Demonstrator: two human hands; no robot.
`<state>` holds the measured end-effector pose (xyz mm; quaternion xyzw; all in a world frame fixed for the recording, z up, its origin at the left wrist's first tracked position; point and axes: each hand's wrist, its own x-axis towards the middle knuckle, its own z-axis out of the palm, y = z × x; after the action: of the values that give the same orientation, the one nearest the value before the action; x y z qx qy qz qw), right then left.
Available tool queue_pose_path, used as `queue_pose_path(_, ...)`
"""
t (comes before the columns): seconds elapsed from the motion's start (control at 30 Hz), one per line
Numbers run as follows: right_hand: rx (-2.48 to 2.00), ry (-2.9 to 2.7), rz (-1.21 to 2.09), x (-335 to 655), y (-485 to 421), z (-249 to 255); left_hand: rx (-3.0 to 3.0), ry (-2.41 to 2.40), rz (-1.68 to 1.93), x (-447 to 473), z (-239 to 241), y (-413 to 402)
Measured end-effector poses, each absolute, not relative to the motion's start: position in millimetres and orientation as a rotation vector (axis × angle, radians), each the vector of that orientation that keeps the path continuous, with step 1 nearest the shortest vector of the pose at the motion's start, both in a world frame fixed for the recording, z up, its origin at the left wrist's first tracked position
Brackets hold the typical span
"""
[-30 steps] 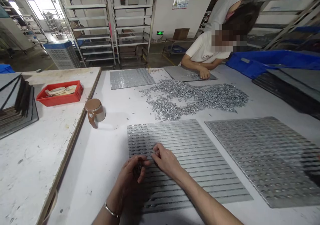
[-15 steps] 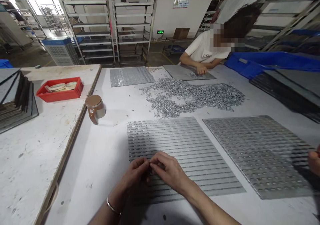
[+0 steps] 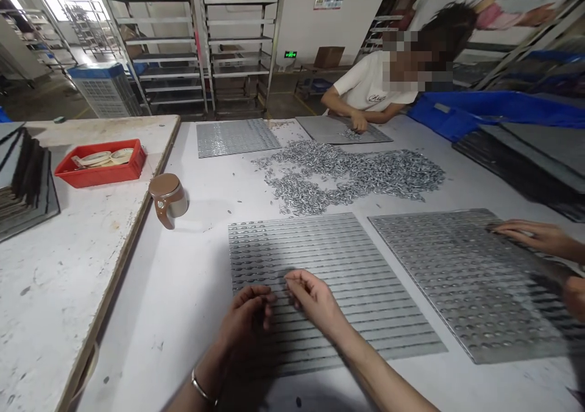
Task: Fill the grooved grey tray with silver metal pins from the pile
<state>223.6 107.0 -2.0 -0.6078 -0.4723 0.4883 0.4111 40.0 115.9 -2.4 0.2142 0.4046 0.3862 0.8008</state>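
A grey board with raised parallel ridges lies in front of me, with small shiny metal pieces in rows along its left side. My left hand hovers over the board's left part, fingers curled and thumb close to the forefinger; anything between them is too small to make out. Just right of it, my right hand is pinched at thumb and forefinger above the ridges, its contents likewise hidden. Beyond the board spreads a loose pile of small silvery leaf-shaped pieces.
At right, a co-worker's hands work over a second board full of pieces. Another person leans over a far board. A brown-lidded mug and a red bin are at left; a blue crate stands back right.
My two hands have parted from fingertip contact, the right moving slightly right and up. A co-worker's hand has come in over the right board. The view has shifted slightly.
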Motion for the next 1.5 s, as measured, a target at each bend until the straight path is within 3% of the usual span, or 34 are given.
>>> queue_pose_path(0.23,-1.696,-1.788,0.913,221.4,131.2,-8.7,0.438,0.899,0.971,25.4,3.9,129.2)
queue_pose_path(0.6,-1.892,-1.896,1.002,221.3,156.5,-1.4,0.599,0.943,0.852,31.8,-0.7,122.4)
queue_pose_path(0.77,-1.816,-1.775,0.954,224.0,140.7,13.0,0.606,0.964,0.898,31.6,0.7,121.6)
queue_pose_path(0.93,-1.545,-1.586,1.124,213.2,104.3,28.1,0.605,0.907,0.856,35.6,1.4,117.6)
queue_pose_path(1.2,-1.465,-1.238,1.175,196.3,85.9,20.7,0.601,0.846,0.852,41.7,-1.6,113.3)
queue_pose_path(1.5,-1.456,-1.261,1.148,193.0,86.8,16.1,0.769,0.959,0.845,45.9,2.9,104.7)
